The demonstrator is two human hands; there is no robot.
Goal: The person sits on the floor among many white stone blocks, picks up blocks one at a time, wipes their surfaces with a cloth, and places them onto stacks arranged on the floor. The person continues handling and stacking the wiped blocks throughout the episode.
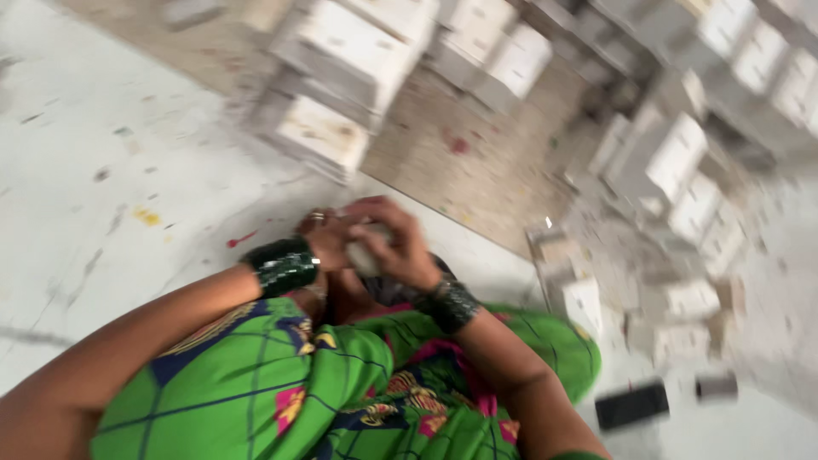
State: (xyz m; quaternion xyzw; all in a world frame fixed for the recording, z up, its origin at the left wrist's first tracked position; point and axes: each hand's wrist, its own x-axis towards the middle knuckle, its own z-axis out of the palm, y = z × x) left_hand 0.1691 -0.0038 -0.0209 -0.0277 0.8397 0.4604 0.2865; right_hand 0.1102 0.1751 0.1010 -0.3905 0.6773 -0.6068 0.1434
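Head view: heavily motion-blurred, looking down over a lap in green patterned cloth onto a pale floor.
Left hand: the left hand, a dark green bangle stack at its wrist, is curled around one side of a small pale block.
Right hand: the right hand is clenched over the top and far side of the same block, fingers wrapped down across it.
Thing's place: the small pale block sits between both palms, raised above the lap, near the middle of the floor, short of the stacks.
Handling: judged from its look, the piece seems rigid and light enough for two-handed work; its edges may chip, so a grip across the flat faces suits it better than one on the corners. Surface texture is too blurred to tell.
Surroundings: stacked white blocks stand toward the far edge; loose ones are scattered right; a dark flat object lies near the lower right.
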